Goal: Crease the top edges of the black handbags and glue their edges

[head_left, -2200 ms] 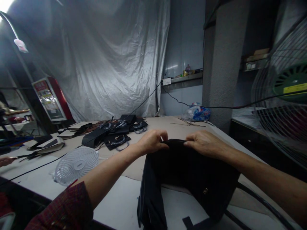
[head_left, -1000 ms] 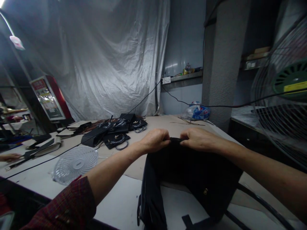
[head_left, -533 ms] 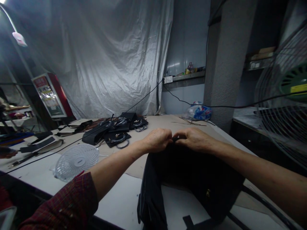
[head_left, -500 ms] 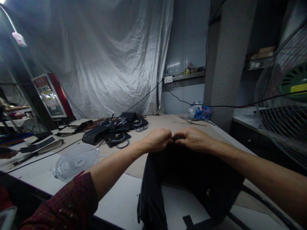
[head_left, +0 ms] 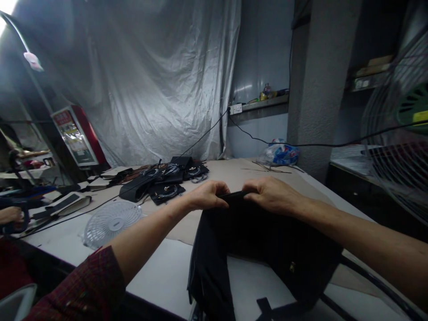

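A black bag piece [head_left: 254, 232], looking like an unfinished handbag body without a bottom, stands on the table in front of me. Its far upper edge is pinched by my left hand [head_left: 211, 195], thumb on the near side. A short way to the right, my right hand [head_left: 267, 192] grips the same edge between thumb and fingers. A small gold-coloured metal fitting [head_left: 292, 266] shows on the bag's inner right side. Black straps stretch out at its lower right. The dark inside hides most detail.
A white fan grille [head_left: 112, 223] lies left of my forearm. Behind it are piled black bag parts with handles [head_left: 167, 176]. Another person's hand [head_left: 11, 215] is at the far left. A large fan [head_left: 401, 129] stands at right; a cable [head_left: 321, 145] crosses above the table [head_left: 160, 276].
My left hand has slid left along the bag's edge, away from my right hand, which stays near its place. At far left, the other person's hand has come further into view.
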The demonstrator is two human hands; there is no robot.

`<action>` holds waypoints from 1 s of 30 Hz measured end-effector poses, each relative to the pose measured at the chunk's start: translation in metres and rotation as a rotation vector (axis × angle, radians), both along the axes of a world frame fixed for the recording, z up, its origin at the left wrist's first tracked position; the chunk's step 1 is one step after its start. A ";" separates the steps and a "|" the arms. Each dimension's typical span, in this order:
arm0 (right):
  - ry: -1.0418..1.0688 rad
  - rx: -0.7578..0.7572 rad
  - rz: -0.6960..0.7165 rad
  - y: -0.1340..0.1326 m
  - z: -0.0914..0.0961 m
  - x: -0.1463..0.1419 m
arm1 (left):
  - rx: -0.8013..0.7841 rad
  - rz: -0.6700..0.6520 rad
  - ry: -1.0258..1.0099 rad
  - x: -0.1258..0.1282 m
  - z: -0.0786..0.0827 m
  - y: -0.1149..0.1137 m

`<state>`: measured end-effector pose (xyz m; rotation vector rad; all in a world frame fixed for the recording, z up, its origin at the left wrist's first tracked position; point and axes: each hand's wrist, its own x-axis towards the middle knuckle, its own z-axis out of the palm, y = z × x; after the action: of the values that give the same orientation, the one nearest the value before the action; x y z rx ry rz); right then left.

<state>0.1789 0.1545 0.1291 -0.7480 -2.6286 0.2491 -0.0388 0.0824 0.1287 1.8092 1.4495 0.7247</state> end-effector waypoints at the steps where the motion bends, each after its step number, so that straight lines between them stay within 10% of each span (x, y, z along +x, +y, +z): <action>1: 0.033 0.039 0.006 -0.001 -0.001 0.000 | -0.003 0.013 -0.017 0.000 -0.001 0.001; 13: 0.019 0.262 0.161 -0.003 -0.001 -0.010 | 0.060 0.020 -0.057 -0.002 -0.009 0.006; 30: 0.048 0.167 0.302 0.002 -0.002 -0.013 | 0.141 0.056 0.111 0.003 -0.009 0.005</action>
<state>0.1662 0.1567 0.1271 -0.2859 -2.6685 0.1256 -0.0353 0.0870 0.1201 1.9488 1.5604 0.7825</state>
